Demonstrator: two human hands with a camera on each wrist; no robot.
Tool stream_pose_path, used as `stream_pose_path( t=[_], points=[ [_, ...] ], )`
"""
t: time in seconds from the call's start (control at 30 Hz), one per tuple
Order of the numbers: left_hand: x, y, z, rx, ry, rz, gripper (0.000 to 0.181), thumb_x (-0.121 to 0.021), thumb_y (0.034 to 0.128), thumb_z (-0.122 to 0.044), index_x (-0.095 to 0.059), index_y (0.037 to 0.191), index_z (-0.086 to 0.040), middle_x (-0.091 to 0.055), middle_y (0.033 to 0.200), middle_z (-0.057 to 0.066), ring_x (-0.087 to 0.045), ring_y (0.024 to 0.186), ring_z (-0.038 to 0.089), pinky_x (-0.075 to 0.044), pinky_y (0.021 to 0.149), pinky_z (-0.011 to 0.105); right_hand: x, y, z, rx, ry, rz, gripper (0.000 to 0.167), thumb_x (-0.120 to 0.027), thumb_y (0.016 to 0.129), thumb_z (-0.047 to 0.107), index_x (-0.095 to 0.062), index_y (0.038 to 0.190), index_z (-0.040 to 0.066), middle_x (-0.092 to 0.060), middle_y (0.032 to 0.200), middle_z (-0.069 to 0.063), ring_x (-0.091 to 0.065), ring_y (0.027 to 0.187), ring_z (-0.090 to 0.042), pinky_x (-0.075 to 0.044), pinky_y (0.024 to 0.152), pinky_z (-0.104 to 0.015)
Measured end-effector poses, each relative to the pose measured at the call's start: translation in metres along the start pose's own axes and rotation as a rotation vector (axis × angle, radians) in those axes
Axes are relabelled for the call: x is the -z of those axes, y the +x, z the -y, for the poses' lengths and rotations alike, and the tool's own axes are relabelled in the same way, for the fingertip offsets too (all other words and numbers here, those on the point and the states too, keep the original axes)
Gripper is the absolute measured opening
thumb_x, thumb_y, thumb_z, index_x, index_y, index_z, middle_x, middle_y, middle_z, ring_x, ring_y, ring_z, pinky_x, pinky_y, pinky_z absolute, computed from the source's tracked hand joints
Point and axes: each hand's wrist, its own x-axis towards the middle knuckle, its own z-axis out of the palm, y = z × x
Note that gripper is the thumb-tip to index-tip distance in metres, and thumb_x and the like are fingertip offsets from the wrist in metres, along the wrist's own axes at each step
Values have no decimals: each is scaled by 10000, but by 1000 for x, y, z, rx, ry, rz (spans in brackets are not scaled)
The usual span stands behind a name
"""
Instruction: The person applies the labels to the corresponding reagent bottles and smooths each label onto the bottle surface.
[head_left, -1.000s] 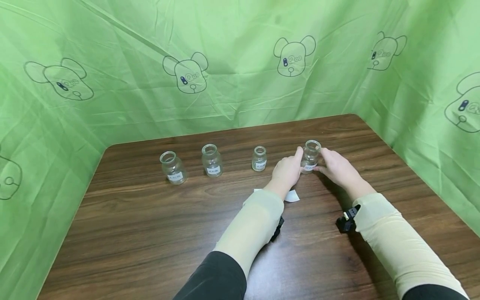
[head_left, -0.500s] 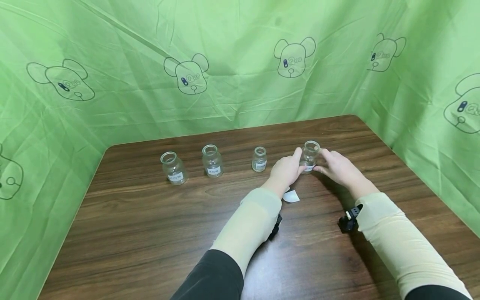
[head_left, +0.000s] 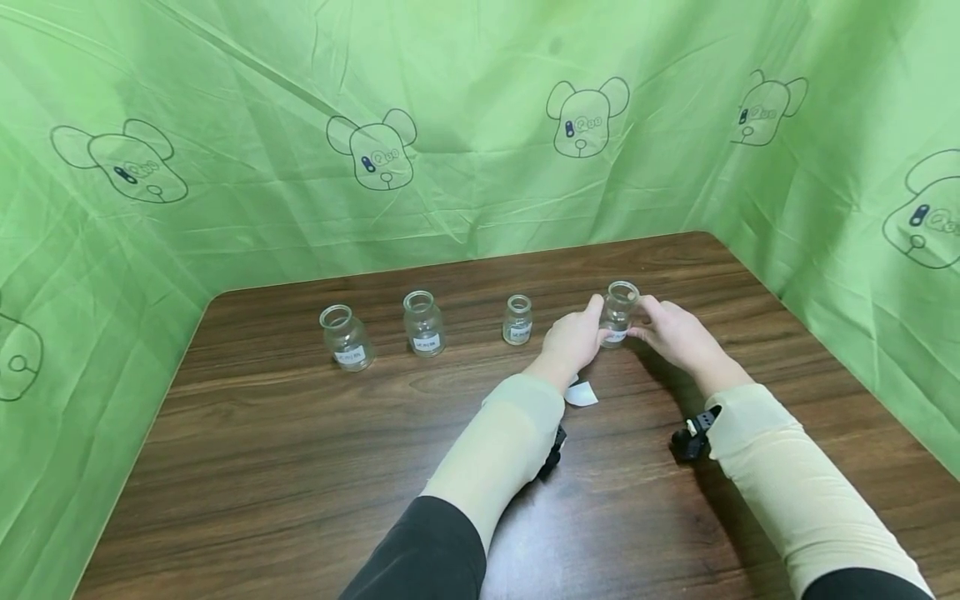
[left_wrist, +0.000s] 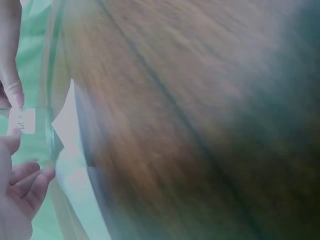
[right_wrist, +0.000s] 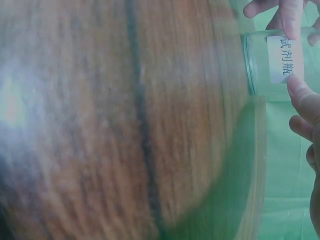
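Note:
A clear glass reagent bottle [head_left: 617, 310] stands upright and uncapped at the right of the table, both hands around it. My left hand [head_left: 567, 342] grips its left side and my right hand [head_left: 678, 335] its right side. On its front is a white label [right_wrist: 279, 59] with printed characters; both thumbs press on this label, as the right wrist view shows. In the left wrist view the bottle [left_wrist: 41, 135] appears sideways, with the left fingers [left_wrist: 35, 187] curled beside it. The fingers behind the glass are partly hidden.
To the left, in a row, stand a small labelled bottle [head_left: 517, 321] and two larger ones, the middle bottle [head_left: 424, 325] and the leftmost bottle [head_left: 347, 339]. A white paper piece [head_left: 581, 393] lies partly behind the left wrist. Green cloth [head_left: 480, 167] hangs behind the table [head_left: 300, 467].
Both hands stay on the reagent bottle, with only slight shifts. The left forearm has moved a little to the left, hiding one end of the paper.

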Motion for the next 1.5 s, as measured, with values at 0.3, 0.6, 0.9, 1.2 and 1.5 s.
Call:
stream_pose_path(
  t=[0.3, 0.6, 0.9, 1.2, 1.5],
  points=[
    [-3, 1, 0, -29, 51, 2, 627, -471, 949, -423, -152, 1456, -238, -673, 781, 18, -632, 636, 149, -480, 514, 292, 2, 1, -2, -32, 4, -6, 422, -764, 760, 134, -480, 1068, 82, -658, 873, -195, -613, 802, -392, -462, 688, -541],
    [-3, 1, 2, -20, 13, 23, 610, -461, 960, -411, -152, 1470, -281, -691, 865, 41, -655, 721, 176, -503, 571, 318, 1, -3, -4, -47, 23, -11, 358, -704, 822, 76, -495, 1112, 81, -673, 840, -184, -642, 785, -367, -473, 700, -535],
    [-4, -4, 3, -42, -12, 68, 788, -572, 931, -330, -27, 1494, -260, -674, 996, 29, -646, 750, 149, -505, 602, 276, 0, -10, 0, -140, 76, 87, 623, -749, 793, 167, -378, 1288, 93, -644, 969, -253, -615, 883, -423, -442, 737, -573],
    [-4, -6, 7, -56, -69, 81, 898, -624, 899, -284, 43, 1496, -218, -646, 898, 13, -570, 584, 102, -458, 521, 229, -11, -14, -1, -192, 147, 84, 777, -753, 800, 211, -268, 1403, 135, -663, 1007, -216, -603, 945, -443, -414, 815, -585],
    [1, -8, 12, -69, -132, 81, 960, -646, 877, -326, 79, 1491, -185, -593, 688, -31, -546, 518, 84, -445, 523, 225, -13, -16, -2, -223, 262, 39, 831, -761, 794, 235, -245, 1439, 141, -656, 1014, -210, -624, 933, -382, -426, 815, -558]
  ],
)
